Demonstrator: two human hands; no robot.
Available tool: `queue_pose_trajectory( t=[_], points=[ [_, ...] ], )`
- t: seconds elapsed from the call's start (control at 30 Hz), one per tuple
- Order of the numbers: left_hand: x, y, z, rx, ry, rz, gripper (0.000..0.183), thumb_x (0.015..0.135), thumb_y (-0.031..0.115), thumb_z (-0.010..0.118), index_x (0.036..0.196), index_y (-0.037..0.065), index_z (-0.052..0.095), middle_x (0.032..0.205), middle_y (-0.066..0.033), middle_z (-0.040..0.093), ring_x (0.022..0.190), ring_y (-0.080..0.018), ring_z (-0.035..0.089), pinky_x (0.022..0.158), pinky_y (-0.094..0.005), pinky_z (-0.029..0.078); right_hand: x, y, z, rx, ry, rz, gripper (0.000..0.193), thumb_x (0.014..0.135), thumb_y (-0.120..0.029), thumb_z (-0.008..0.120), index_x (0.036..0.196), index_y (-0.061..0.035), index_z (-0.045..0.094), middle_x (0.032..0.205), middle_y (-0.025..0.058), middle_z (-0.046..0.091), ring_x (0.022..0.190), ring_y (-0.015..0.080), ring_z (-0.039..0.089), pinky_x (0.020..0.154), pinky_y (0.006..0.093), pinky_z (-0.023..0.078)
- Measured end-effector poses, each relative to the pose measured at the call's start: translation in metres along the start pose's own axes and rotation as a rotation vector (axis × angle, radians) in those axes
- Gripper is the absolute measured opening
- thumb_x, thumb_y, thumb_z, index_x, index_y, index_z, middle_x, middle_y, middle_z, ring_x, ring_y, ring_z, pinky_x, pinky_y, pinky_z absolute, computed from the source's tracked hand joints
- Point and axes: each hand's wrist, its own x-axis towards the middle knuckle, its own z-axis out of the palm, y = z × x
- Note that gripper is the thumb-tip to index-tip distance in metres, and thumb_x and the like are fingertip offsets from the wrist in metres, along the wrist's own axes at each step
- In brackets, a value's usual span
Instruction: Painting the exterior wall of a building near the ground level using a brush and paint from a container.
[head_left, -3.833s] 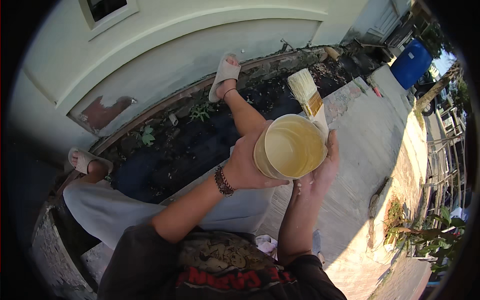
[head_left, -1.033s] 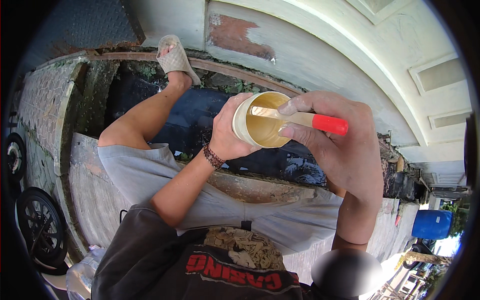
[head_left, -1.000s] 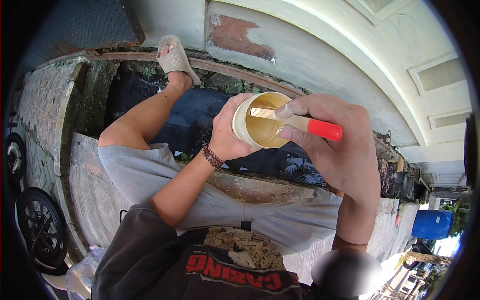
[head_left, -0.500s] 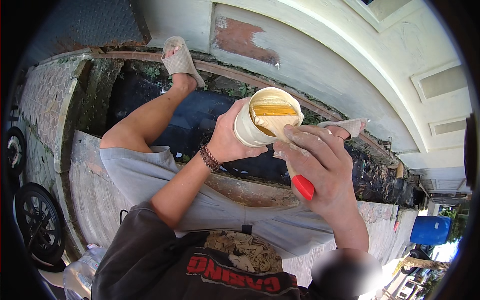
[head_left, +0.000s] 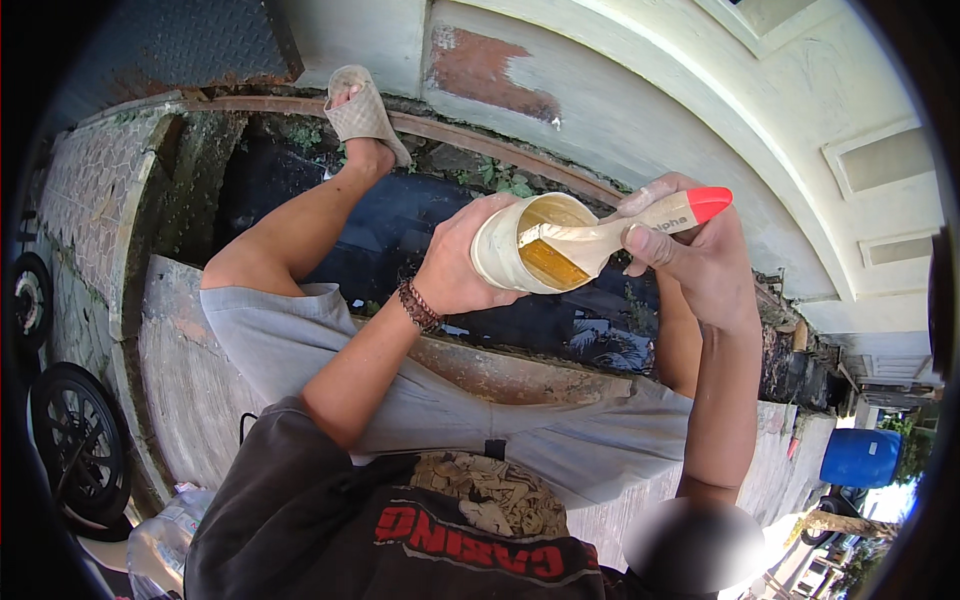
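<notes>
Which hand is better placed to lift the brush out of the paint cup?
The right hand. It already grips the paintbrush by its red-tipped handle, with the bristles dipped in the cup. The left hand is wrapped around the cup's side, holding it tilted, so it looks occupied.

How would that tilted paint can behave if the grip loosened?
The can likely spills easily: it is open, tipped sideways, with yellowish paint inside. It is probably light enough, since the left hand alone carries it. Its paint-smeared wall may be slippery. The brush in the right hand rests inside.
</notes>
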Motion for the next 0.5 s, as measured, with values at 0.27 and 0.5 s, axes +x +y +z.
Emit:
queue_pose_trajectory(
  t=[0.27,0.5],
  points=[
    [-0.01,-0.004,-0.008,-0.006,-0.071,0.013,0.088,0.049,0.02,0.09,0.127,0.002,0.053,0.12,-0.014,0.063,0.109,-0.0277,0.065,0.097,-0.0375,0.05,0.014,0.024,0.001,0.3,-0.121,0.139,0.029,0.085,-0.022,0.077,0.099,0.0005,0.065,0.08,0.0083,0.068,0.065,0.0122,0.062,0.04,0.0214,0.037],
    [-0.001,0.003,-0.003,-0.078,-0.055,0.02,0.087,0.048,0.02,0.09,0.126,0.002,0.054,0.119,-0.0156,0.063,0.107,-0.0315,0.065,0.095,-0.0386,0.051,-0.012,0.009,0.006,0.178,0.073,-0.095,0.021,0.085,-0.012,0.076,0.101,-0.0026,0.065,0.089,0.009,0.07,0.07,0.0114,0.065,0.043,0.0211,0.044]
  ],
)
